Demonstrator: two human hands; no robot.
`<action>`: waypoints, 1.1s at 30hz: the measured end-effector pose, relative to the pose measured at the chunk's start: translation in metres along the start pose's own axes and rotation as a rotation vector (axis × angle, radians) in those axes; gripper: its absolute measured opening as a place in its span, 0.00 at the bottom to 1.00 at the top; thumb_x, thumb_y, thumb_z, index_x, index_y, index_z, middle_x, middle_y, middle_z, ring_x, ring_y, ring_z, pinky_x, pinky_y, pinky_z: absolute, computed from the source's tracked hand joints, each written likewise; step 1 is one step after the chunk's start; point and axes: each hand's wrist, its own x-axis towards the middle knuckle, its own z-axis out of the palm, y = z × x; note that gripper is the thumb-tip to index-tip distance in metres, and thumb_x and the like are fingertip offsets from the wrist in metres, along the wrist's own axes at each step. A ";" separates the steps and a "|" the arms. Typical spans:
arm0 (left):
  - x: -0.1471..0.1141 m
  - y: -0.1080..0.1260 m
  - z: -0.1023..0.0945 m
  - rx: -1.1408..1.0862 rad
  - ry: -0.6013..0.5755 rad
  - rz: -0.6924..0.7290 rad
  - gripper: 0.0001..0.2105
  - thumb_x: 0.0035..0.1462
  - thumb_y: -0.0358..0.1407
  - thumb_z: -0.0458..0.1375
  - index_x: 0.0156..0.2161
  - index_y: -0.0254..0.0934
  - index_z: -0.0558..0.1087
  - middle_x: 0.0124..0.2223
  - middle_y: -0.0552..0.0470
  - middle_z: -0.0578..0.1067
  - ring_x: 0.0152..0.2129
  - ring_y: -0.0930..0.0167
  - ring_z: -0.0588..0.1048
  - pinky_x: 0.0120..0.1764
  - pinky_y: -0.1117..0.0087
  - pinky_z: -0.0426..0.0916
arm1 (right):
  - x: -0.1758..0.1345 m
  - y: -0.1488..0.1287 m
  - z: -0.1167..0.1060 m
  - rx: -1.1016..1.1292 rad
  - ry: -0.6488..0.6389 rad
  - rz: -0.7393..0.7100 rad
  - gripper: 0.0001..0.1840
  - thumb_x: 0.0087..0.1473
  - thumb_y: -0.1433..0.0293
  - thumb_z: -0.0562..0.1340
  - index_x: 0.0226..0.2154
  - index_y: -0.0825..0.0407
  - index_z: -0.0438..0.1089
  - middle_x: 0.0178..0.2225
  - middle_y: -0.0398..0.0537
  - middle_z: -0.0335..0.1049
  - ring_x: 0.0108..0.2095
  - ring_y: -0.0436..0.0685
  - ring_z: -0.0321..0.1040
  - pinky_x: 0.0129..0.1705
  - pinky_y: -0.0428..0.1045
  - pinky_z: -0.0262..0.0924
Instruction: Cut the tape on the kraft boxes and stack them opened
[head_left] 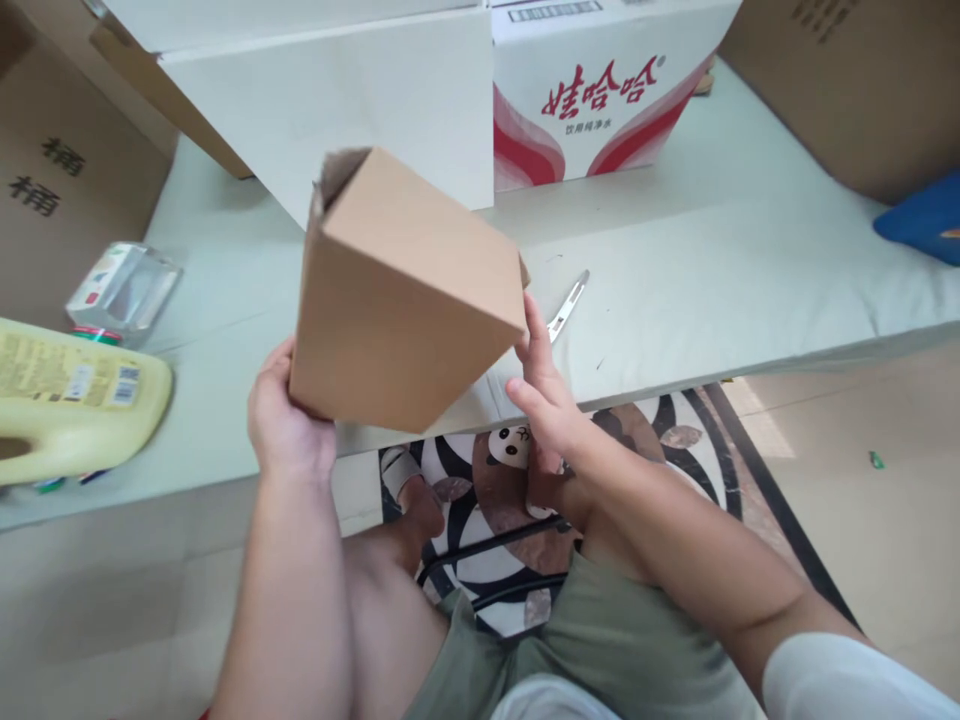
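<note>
A small plain brown cardboard box point(409, 300) is held tilted above the pale green covered table point(720, 260). Its upper left end shows rough flap edges. My left hand point(289, 415) grips the lower left corner, with most of its fingers hidden behind the box. At the right end, my right hand point(544, 385) steadies the box with its fingers on the corner, the thumb standing apart from the cardboard. Just beyond the right fingers lies a white-handled box cutter point(570, 305), partly covered by the hand.
White cartons point(337, 110) stand along the back, one a red-printed water carton point(600, 110). Large brown cartons point(862, 90) flank the table. On the left lie a yellow jug point(82, 410) and a clear bottle point(127, 285). A blue object point(922, 220) sits at right.
</note>
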 end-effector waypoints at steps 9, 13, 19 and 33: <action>-0.045 0.003 0.041 -0.083 -0.358 -0.592 0.26 0.62 0.58 0.57 0.49 0.37 0.79 0.51 0.41 0.83 0.51 0.58 0.81 0.48 0.61 0.80 | -0.005 -0.056 -0.025 -0.309 0.070 -0.187 0.33 0.64 0.60 0.57 0.70 0.41 0.55 0.72 0.53 0.56 0.74 0.70 0.49 0.75 0.74 0.43; -0.056 0.012 0.055 -0.060 -0.500 -0.763 0.19 0.66 0.47 0.57 0.55 0.38 0.78 0.52 0.42 0.83 0.43 0.61 0.83 0.37 0.64 0.81 | -0.013 -0.059 -0.035 -0.391 0.080 -0.139 0.31 0.62 0.60 0.60 0.67 0.43 0.62 0.69 0.54 0.62 0.73 0.73 0.50 0.72 0.76 0.48; -0.062 0.006 0.063 0.234 -0.603 -0.592 0.16 0.64 0.45 0.59 0.51 0.41 0.81 0.50 0.44 0.83 0.46 0.55 0.81 0.35 0.61 0.80 | -0.011 -0.048 -0.040 -0.406 0.139 -0.184 0.25 0.60 0.66 0.61 0.61 0.43 0.70 0.63 0.52 0.71 0.68 0.71 0.61 0.71 0.74 0.54; -0.066 -0.010 0.059 0.338 -0.522 0.874 0.21 0.68 0.52 0.52 0.58 0.44 0.71 0.69 0.41 0.67 0.66 0.55 0.67 0.65 0.45 0.65 | -0.002 -0.041 -0.046 -0.406 0.304 -0.061 0.17 0.65 0.65 0.53 0.50 0.47 0.73 0.45 0.51 0.77 0.50 0.62 0.74 0.55 0.62 0.69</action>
